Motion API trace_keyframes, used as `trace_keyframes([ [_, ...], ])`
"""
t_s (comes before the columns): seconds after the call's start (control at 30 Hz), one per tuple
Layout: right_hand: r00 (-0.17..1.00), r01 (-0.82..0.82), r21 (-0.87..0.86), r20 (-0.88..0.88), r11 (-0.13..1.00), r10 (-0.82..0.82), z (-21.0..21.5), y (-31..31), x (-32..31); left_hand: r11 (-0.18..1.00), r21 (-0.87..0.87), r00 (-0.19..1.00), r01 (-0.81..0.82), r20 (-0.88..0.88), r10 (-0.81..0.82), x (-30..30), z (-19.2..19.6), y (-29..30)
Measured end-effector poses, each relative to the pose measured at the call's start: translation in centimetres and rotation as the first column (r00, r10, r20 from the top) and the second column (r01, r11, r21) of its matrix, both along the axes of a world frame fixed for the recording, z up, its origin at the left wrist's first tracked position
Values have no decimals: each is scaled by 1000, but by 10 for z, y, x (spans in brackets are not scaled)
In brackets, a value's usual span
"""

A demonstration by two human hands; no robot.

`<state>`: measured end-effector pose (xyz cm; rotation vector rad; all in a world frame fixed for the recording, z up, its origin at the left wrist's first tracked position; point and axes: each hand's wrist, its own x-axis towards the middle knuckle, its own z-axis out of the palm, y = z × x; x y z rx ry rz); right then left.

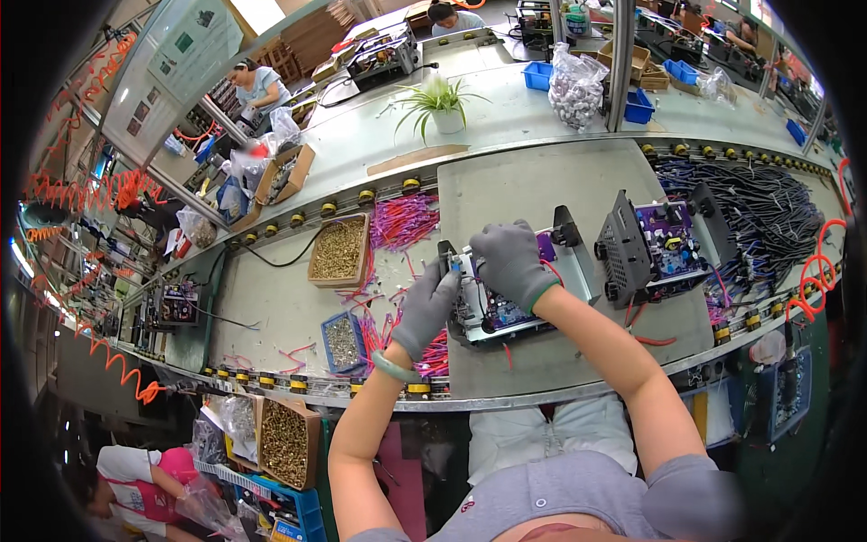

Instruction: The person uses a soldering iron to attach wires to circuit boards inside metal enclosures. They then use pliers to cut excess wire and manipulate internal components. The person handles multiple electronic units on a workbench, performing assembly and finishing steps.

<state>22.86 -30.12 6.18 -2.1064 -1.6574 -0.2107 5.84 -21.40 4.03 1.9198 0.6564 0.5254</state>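
An open black metal chassis (488, 327) with a purple circuit board inside sits on the grey board in front of me. At its left end panel, my left hand (426, 312), in a grey glove, has its fingers closed on the panel's edge. Over the board, my right hand (513, 265), gloved the same, is curled into a fist close to that panel; its fingertips are hidden, and I cannot make out what they hold. A red wire (551, 270) runs beside the right hand. Just to the right stands a second open chassis (673, 244).
Black cables (768, 212) are heaped at the right. On the left are pink-purple wires (406, 221), a carton of brass-coloured parts (340, 251) and a blue tray of small metal parts (343, 343). Rollers (411, 184) edge the line. Beyond stands a potted plant (446, 116); other people work nearby.
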Motion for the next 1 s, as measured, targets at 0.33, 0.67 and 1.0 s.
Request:
trace_keyframes([
  [0.33,993,-108,-3,53,994,108,0,4,-1,999,-5,998,-53,17,53,2,1,-6],
  [0.67,983,-129,17,131,992,125,-5,6,1,993,75,996,-93,13,93,4,-3,-3],
  [1.0,985,-159,-115,47,981,165,3,12,-3,969,237,984,-66,-148,103,10,16,-12],
])
